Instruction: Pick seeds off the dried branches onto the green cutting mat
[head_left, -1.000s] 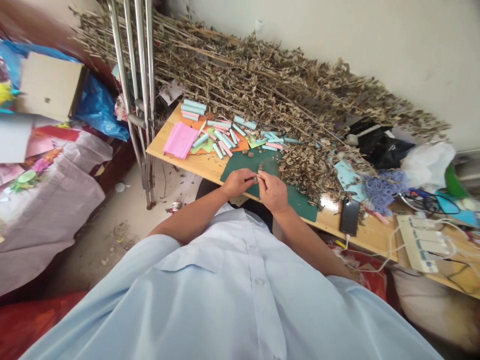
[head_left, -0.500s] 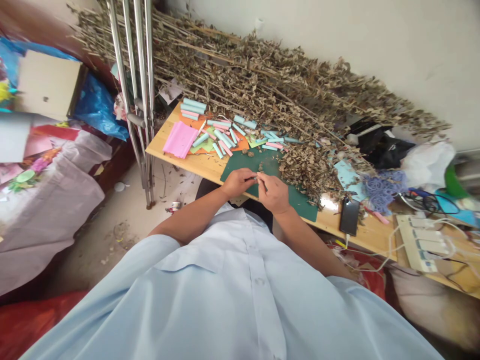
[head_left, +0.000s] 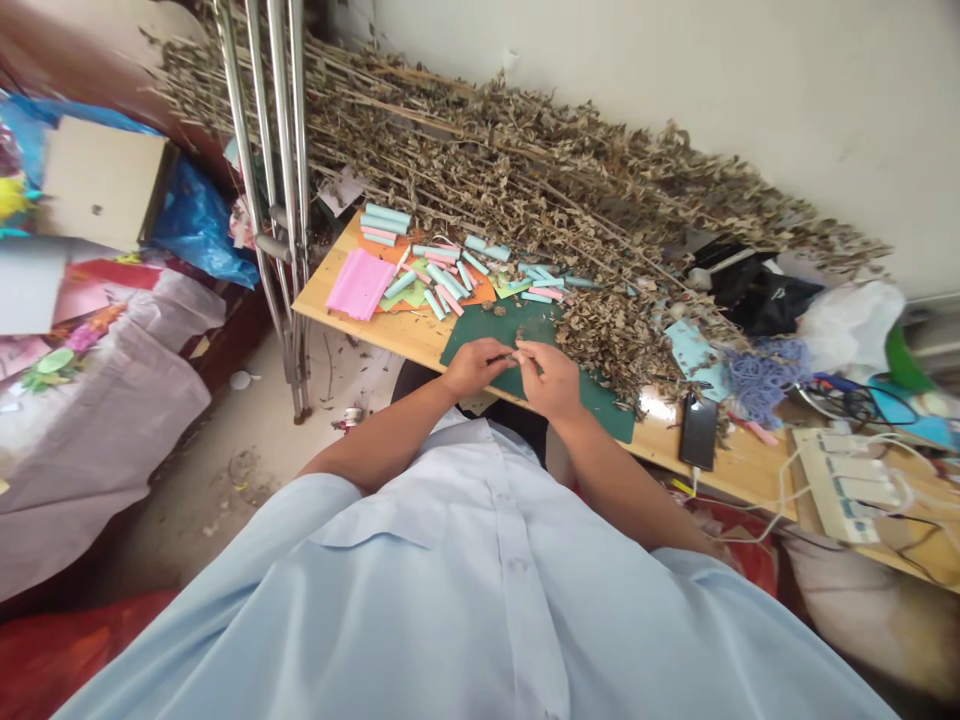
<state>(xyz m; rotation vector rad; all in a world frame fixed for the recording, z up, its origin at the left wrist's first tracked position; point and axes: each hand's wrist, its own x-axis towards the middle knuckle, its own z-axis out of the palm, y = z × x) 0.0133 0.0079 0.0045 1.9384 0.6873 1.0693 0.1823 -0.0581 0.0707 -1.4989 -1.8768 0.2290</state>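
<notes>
Right hand [head_left: 553,384] shifted slightly, still fingertip-to-fingertip with left hand [head_left: 472,369] over green mat [head_left: 480,326]. Both pinch narrow on a tiny bit [head_left: 511,361], unidentifiable; likely same fine fingerwork

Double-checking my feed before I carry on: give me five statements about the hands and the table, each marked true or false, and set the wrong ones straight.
1. The left hand and right hand are close together at the green mat. True.
2. The phone lies left of the green mat. False: it lies to its right.
3. The dried leaf heap lies partly on the green mat. True.
4. The power strip is red. False: it is cream.
5. The metal poles stand by the table's left end. True.
</notes>
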